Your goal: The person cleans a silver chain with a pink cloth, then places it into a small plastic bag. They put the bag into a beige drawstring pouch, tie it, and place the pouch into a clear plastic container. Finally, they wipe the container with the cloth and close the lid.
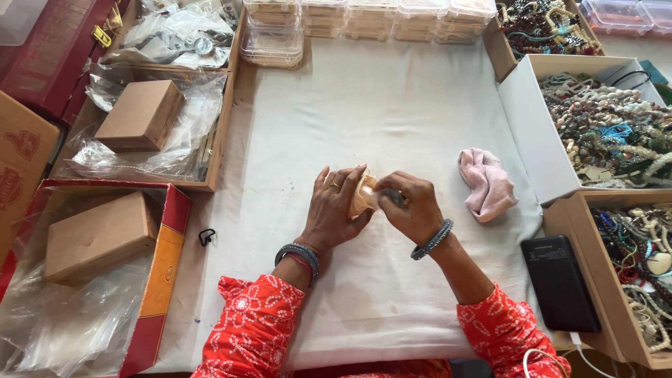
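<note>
Cardboard boxes rest in plastic-lined trays at far left. On the white cloth-covered table, the left hand cups a small tan shell-like object, fingers curled around it, while the right hand pinches its other edge. Rightward lie a crumpled pink cloth, a black power bank and open boxes of mixed beads.

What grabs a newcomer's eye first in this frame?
Dead centre on the white cloth, the left hand and right hand close together around a small pale beige object. At right, open boxes heaped with beaded strings stand out, with a crumpled pink cloth lying between them and the hands.
</note>
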